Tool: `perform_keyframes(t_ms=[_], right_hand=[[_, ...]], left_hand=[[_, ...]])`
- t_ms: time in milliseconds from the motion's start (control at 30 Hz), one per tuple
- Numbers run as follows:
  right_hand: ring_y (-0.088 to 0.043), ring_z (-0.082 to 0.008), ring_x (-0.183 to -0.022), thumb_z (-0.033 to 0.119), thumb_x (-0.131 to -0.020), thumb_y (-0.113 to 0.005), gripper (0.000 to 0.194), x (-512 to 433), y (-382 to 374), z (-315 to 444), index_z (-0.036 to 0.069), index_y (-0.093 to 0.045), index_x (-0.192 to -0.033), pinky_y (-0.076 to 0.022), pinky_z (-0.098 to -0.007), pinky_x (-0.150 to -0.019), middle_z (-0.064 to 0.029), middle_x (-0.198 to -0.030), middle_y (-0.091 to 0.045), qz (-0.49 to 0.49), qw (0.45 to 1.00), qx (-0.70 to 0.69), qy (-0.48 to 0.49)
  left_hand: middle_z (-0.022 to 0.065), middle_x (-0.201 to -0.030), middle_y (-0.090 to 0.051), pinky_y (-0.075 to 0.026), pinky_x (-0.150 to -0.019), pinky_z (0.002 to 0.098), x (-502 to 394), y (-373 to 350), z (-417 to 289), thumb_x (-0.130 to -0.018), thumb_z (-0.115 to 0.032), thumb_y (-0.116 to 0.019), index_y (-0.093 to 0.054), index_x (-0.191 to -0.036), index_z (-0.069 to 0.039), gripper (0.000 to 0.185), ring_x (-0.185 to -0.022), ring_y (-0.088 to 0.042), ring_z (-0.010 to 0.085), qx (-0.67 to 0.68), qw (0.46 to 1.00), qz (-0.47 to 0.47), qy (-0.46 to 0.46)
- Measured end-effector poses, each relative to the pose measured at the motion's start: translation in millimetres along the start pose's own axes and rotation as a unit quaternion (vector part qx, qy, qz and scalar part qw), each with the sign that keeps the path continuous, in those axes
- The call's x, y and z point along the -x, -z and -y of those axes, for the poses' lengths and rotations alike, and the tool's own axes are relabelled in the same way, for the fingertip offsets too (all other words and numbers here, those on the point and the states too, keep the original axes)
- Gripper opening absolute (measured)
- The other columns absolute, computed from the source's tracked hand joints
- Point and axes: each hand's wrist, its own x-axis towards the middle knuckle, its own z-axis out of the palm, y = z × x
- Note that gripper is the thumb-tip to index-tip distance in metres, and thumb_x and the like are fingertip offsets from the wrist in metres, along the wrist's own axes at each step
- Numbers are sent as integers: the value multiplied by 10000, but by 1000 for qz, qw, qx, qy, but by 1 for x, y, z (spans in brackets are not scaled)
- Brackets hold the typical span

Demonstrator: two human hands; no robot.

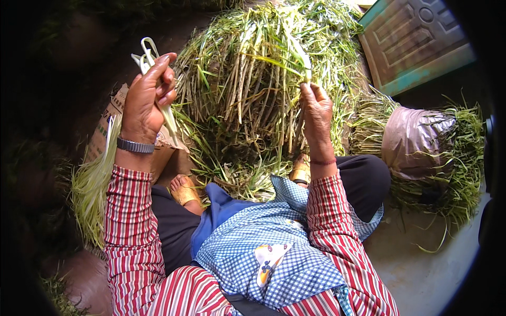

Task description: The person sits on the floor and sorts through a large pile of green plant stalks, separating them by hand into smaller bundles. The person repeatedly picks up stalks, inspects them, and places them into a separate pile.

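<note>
My left hand (pixel 152 91) is raised at the upper left, its fingers curled around several pale, peeled plant stalks (pixel 170 122) that stick out above and below it. Raised at the right, my right hand (pixel 316 100) pinches the end of one green plant stalk (pixel 302 55) between thumb and fingers. That stalk rises from the fingertips and bends over to the left, with yellow-green leaves hanging from it. The two hands are well apart. Behind and between them lies a large heap of leafy stalks (pixel 253 75).
Pale stalks (pixel 93 189) hang over a cardboard box (pixel 99 136) beside my left forearm. A leafy bundle in pink plastic wrap (pixel 411 138) lies by my right knee. A panelled door (pixel 419 39) stands at the upper right. My sandalled feet rest before the heap.
</note>
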Motion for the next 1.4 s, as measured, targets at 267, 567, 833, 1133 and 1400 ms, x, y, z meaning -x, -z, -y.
perform_keyframes(t_ms=[267, 567, 833, 1133, 1400], right_hand=[[-549, -59, -721, 108, -919, -630, 129, 60, -39, -42, 5, -607, -992, -472, -227, -660, -4, -811, -626, 55, 992, 111, 2], [-573, -69, -747, 38, -923, -610, 131, 96, -67, -35, 9, -573, -1045, -484, -230, -691, -24, -836, -630, 124, 979, 154, 46], [-560, -81, -736, 33, -914, -615, 149, 105, -72, -49, 5, -574, -1055, -478, -237, -687, -40, -839, -610, 155, 975, 156, 40], [-542, -111, -671, 61, -898, -641, 167, 106, -70, -63, 33, -580, -1050, -471, -247, -642, -62, -800, -582, 163, 963, 194, 87], [-604, -175, -629, 72, -879, -657, 172, 105, -74, -55, 70, -593, -1039, -486, -274, -605, -97, -767, -612, 169, 952, 244, 72]], left_hand=[[-11, -693, -594, -307, -369, 149, 1, 4, 32, -959, -128, -590, -627, -1094, 3, 192, -453, -389, 6, -6, 999, 12, 50], [37, -923, -646, -301, -406, 127, 9, -3, 53, -973, -172, -577, -627, -1128, -9, 230, -500, -354, -15, -53, 991, 60, 106], [62, -986, -670, -314, -420, 136, 3, -11, 75, -968, -181, -586, -607, -1147, -22, 241, -500, -357, -8, -72, 982, 102, 140], [-17, -847, -612, -295, -418, 146, 1, -16, 90, -931, -168, -643, -599, -1119, -8, 251, -525, -394, -11, -114, 978, 78, 157], [-40, -819, -587, -312, -420, 139, -3, -8, 95, -916, -169, -662, -593, -1124, -13, 269, -538, -417, -14, -101, 972, 100, 188]])
